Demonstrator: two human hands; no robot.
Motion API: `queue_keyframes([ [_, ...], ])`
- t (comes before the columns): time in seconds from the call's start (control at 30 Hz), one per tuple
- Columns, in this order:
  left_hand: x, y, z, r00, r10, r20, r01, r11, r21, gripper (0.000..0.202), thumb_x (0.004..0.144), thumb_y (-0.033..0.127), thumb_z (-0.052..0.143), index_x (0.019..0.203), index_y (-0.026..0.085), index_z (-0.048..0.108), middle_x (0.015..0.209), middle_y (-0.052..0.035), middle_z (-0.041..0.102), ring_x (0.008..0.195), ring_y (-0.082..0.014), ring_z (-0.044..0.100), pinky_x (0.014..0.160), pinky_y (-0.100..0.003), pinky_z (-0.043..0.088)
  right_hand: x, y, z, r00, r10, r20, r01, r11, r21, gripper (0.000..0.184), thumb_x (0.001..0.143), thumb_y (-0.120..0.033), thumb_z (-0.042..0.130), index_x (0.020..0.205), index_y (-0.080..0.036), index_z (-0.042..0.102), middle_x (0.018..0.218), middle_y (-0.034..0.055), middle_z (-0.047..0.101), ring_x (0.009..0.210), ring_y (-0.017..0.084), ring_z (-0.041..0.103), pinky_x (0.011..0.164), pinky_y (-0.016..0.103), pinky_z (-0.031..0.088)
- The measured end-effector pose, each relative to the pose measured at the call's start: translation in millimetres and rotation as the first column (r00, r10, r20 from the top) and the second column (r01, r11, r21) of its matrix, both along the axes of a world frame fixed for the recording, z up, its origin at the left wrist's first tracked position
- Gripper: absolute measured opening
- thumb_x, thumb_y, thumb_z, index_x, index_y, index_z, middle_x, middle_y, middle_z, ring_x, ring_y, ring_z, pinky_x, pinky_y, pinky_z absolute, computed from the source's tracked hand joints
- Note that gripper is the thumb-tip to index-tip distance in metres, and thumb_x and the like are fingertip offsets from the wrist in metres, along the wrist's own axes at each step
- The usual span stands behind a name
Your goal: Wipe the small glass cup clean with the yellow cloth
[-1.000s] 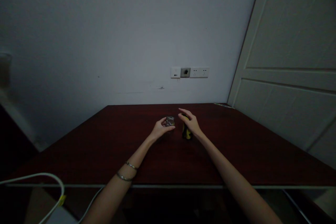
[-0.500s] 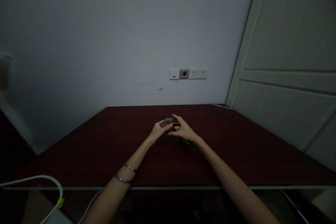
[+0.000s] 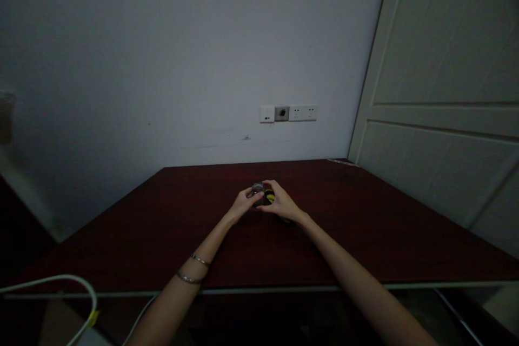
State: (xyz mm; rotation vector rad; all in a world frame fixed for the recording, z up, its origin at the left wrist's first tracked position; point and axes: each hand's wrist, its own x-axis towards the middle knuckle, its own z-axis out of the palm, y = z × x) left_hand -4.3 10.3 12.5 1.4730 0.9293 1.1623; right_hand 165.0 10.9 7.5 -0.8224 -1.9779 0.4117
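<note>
A small grey, see-through thing [image 3: 258, 188], shaped like a little jar, is between my hands over the middle of the table. My left hand [image 3: 242, 205] grips it from the left, thumb at the near side. From the right, my right hand [image 3: 284, 205] curves round in a C, its finger and thumb tips at the same thing's right edge. In the gap of that C shows a black and yellow thing [image 3: 270, 196]. Most of it is hidden by my right hand, and its kind is unclear in the dim light.
The dark red table [image 3: 194, 248] reaches back to a pale wall [image 3: 203, 65] with a row of sockets [image 3: 302, 113]. A white panelled door [image 3: 438, 81] stands at the right. A white cable [image 3: 60, 277] loops over the front left edge.
My right hand has moved slightly left and its finger and thumb have closed in on the grey thing. Less of the black and yellow thing shows below my right wrist. The view has shifted a little.
</note>
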Motion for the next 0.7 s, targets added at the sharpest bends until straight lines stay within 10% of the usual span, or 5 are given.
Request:
queue_keyframes([
  [0.27, -13, 18, -12.9, 0.979, -0.197, 0.047, 0.192, 0.978, 0.086, 0.098, 0.046, 0.028, 0.082, 0.131, 0.016, 0.034, 0.129, -0.0175, 0.044, 0.104, -0.0242, 0.055, 0.087, -0.035, 0.045, -1, 2, 4.0, 0.977, -0.06, -0.203, 0.03, 0.989, -0.144, 0.063, 0.055, -0.037, 0.075, 0.11, -0.017, 0.052, 0.105, 0.0085, 0.06, 0.097, 0.021, 0.058, 0.089, 0.038, 0.043],
  [0.4, -13, 21, -21.2, 0.993, -0.115, -0.02, 0.117, 0.987, 0.113, 0.109, 0.042, 0.021, 0.083, 0.136, 0.02, 0.026, 0.129, -0.0186, 0.042, 0.094, -0.0217, 0.059, 0.083, -0.038, 0.047, -4, 4, 5.3, 0.953, -0.098, -0.287, 0.018, 0.964, -0.266, 0.059, 0.054, -0.036, 0.076, 0.106, -0.015, 0.055, 0.101, 0.0097, 0.063, 0.093, 0.021, 0.06, 0.086, 0.038, 0.045],
  [0.7, -9, 5, -6.6, 0.983, -0.061, -0.173, 0.105, 0.96, 0.258, 0.082, 0.045, 0.022, 0.081, 0.12, 0.015, 0.048, 0.107, -0.0104, 0.061, 0.098, -0.0233, 0.058, 0.087, -0.036, 0.045, -7, 10, -4.8, 0.959, -0.031, -0.282, -0.065, 0.943, -0.325, 0.059, 0.054, -0.034, 0.077, 0.107, -0.016, 0.056, 0.103, 0.01, 0.064, 0.094, 0.023, 0.061, 0.087, 0.04, 0.046],
])
